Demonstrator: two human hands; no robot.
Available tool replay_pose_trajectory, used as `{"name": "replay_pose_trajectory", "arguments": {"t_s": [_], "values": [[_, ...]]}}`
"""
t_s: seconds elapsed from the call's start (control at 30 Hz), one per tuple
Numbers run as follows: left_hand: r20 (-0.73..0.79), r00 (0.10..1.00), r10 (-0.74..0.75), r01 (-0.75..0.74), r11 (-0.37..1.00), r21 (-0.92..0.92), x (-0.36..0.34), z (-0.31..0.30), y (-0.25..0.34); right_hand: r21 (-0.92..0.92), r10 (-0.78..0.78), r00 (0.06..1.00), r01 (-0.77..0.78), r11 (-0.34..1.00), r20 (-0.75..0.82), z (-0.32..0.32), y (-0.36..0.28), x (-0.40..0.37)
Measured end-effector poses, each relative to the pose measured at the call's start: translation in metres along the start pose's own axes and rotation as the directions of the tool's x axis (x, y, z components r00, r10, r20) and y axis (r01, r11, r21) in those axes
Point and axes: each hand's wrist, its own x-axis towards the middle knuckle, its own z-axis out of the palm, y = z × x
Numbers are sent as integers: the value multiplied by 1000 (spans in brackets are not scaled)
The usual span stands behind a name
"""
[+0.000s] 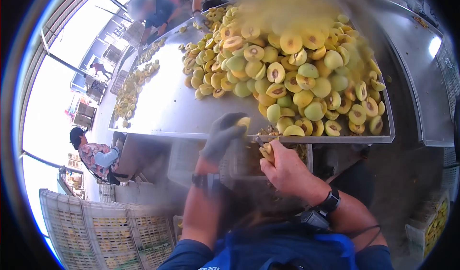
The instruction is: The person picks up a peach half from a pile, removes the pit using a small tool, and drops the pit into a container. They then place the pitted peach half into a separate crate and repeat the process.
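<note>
My left hand (225,135), in a grey glove, is closed on a yellow stone fruit half (244,123) at the table's near edge. Bare and just right of it, my right hand (292,169) grips a short pitting knife (266,151) with a pale, wooden-looking handle; its metal tip points toward the left hand. Beyond both hands, a large heap of halved yellow-green stone fruit (306,83) covers much of the metal table (165,97), many halves showing brown stones or hollows. Small brown bits lie along the edge near the knife. Below my hands stands a plastic crate (247,169), partly hidden by my arms.
Fruit halves (136,85) also lie along the table's left side. Other people work at the far side, and a seated person (98,155) is at left. Stacked crates (108,227) stand lower left; a fruit-filled crate (429,227) is lower right. Another metal table (417,64) stands at right.
</note>
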Motion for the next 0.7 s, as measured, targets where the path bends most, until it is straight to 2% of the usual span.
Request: {"name": "replay_pose_trajectory", "arguments": {"t_s": [0.07, 0.1, 0.2, 0.23, 0.33, 0.4, 0.47, 0.57, 0.63, 0.67, 0.7], "values": [[68, 996, 57, -37, 965, -261, -26, -7, 5, 12, 2, 1000, -2, 1000, -5, 1, 3, 3], [30, 994, 108, -96, 959, -268, -33, -7, -4, 58, 26, 1000, -26, 998, 3, 2, 3, 3], [-79, 989, 127, -145, 942, -302, -59, 11, -5, 172, 0, 997, -14, 985, 83, 9, 7, 6], [-34, 992, 120, -123, 883, -453, -65, 13, -6, 191, -3, 995, -17, 981, 104, 11, 8, 6], [22, 987, 157, -118, 819, -561, -77, 23, -2, 202, -1, 990, -27, 979, 140, 16, 6, 5], [-6, 990, 142, -126, 858, -499, -80, 23, -5, 150, 16, 990, -37, 988, 138, 18, 1, 3], [-11, 990, 138, -127, 872, -473, -82, 21, -9, 292, 57, 966, -132, 947, 253, 15, -12, 0], [-6, 987, 162, -147, 883, -445, -84, 20, -10, 411, 59, 933, -212, 886, 354, 12, -21, -1], [-28, 981, 190, -187, 913, -363, -87, 26, -4, 406, -46, 964, -67, 911, 263, 22, -7, 2], [-29, 984, 177, -175, 905, -388, -88, 24, -9, 357, -156, 976, 92, 930, 155, 39, 20, 8], [-24, 986, 166, -161, 898, -409, -87, 19, -18, 365, -147, 975, 77, 928, 168, 37, 20, 9]]}}
